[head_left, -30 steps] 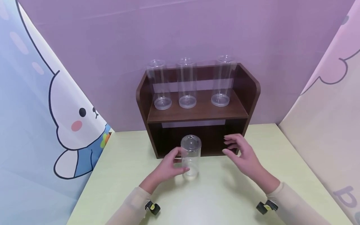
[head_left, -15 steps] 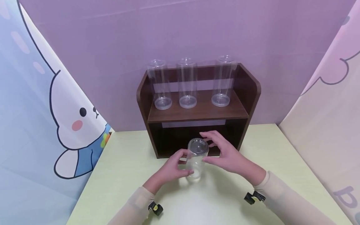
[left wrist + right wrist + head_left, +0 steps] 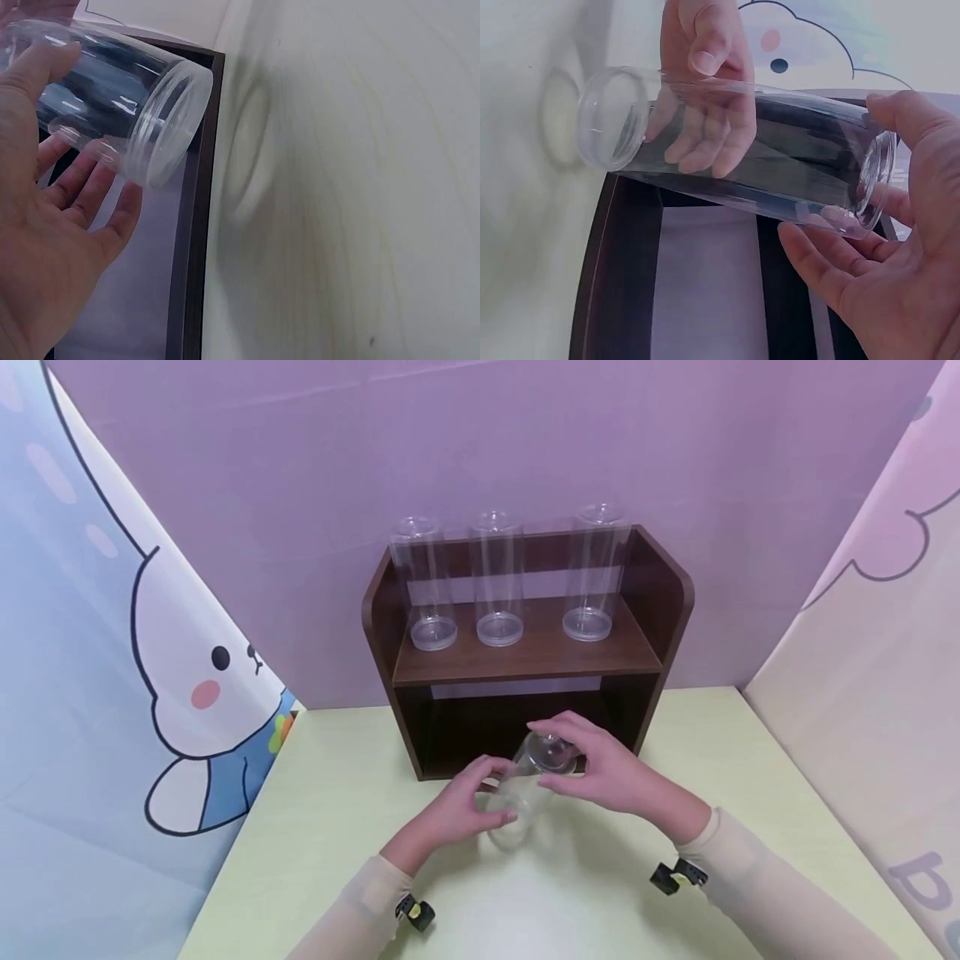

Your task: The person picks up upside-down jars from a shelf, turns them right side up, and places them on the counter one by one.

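A clear plastic jar [image 3: 527,787] is held tilted above the table in front of the shelf, its upper end leaning right. My left hand [image 3: 456,808] holds its lower part, with the thumb on the near side and fingers behind the wall. My right hand [image 3: 603,770] grips the upper end between thumb and fingers. In the left wrist view, the jar's [image 3: 105,94] frosted ringed end points away from the left palm. The right wrist view shows the see-through jar [image 3: 795,150] lengthwise, with left fingers visible through it.
A dark brown two-tier shelf [image 3: 525,670] stands at the back of the pale table [image 3: 345,752]. Three clear jars stand upright on its upper board: a left jar [image 3: 433,631], middle jar [image 3: 499,627] and right jar [image 3: 588,622]. A purple cloth [image 3: 300,485] hangs behind.
My right hand has come in from the right and taken hold of the jar's upper end. The jar has shifted slightly right and gone from upright to tilted.
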`<state>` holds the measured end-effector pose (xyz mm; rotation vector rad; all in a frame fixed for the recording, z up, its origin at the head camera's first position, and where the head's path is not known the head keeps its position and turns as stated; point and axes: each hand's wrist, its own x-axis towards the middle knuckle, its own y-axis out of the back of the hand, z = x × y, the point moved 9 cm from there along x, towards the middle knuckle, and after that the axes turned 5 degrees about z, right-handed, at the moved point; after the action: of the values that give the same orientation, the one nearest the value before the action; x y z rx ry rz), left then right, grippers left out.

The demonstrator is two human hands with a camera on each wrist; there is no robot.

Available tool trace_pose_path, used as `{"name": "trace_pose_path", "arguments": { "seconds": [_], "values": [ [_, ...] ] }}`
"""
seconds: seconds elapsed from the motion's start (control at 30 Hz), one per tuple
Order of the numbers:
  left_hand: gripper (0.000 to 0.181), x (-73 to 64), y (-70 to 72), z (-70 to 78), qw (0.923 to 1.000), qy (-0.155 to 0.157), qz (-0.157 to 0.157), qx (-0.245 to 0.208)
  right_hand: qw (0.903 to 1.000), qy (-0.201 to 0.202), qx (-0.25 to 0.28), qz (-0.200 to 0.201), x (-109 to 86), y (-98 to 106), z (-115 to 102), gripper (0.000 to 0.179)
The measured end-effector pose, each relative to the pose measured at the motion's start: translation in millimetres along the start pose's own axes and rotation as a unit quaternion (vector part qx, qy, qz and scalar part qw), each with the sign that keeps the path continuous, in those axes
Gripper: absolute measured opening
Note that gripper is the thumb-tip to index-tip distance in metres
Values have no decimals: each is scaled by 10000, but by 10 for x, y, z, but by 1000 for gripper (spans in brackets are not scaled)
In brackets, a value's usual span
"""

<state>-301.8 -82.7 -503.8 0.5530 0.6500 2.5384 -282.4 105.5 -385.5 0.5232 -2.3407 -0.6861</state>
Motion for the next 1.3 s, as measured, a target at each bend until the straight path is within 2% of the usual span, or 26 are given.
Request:
{"name": "trace_pose_path", "arguments": {
  "seconds": [0.2, 0.3, 0.47, 0.57, 0.8, 1.0, 1.13, 1.3],
  "values": [
    [67, -41, 81, -19, 9994, 124, 5, 323, 9974, -233, 645, 217, -16, 93, 80, 69],
    [71, -76, 120, -76, 9991, 275, 89, 314, 9960, -348, 729, 394, -34, 163, 137, 70],
    [73, -108, 186, -125, 9983, 485, 306, -122, 9928, -491, 834, 700, -77, 262, 239, 69],
    [74, -106, 217, -127, 9972, 508, 396, -370, 9900, -491, 993, 875, -100, 302, 279, 68],
    [77, -102, 226, -124, 9949, 548, 389, -753, 9823, -400, 1447, 1123, -130, 344, 328, 64],
    [80, -107, 214, -115, 9887, 593, 344, -1332, 9800, -400, 1518, 1226, -149, 355, 358, 63],
    [79, -107, 248, -85, 9845, 494, 418, -1631, 9793, -443, 1547, 1231, -158, 349, 379, 61],
    [76, -103, 370, -41, 9771, 245, 672, -2005, 9749, -610, 1803, 1151, -190, 317, 439, 61]
  ]
}}
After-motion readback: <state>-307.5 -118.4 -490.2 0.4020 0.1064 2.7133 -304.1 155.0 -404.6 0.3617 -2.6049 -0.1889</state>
